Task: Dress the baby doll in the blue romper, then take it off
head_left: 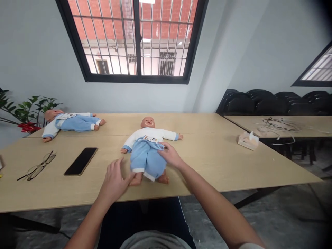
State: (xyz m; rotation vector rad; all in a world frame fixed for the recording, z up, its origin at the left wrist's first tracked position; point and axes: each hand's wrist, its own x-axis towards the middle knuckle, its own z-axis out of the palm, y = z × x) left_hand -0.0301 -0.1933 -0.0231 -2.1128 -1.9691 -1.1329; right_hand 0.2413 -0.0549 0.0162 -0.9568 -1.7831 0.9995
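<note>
At the near edge of the pale wood-look table (207, 159), the left hand (114, 178) lay loosely spread, grasping nothing, its thumb at a bare foot of the pink plastic baby doll in a white top (151, 132). The doll lay face up at the middle of that edge. The right hand (171, 155) appeared to pinch the waist of its light-blue cloth trousers (149, 157), bunched unevenly. Working the cloth well probably called for steadying the leg and drawing the waistband evenly, without twisting it. Towards the left edge lay a black-screened phone (81, 161) and thin-framed glasses (38, 167); a similarly dressed doll (75, 123) occupied the far left corner.
</note>
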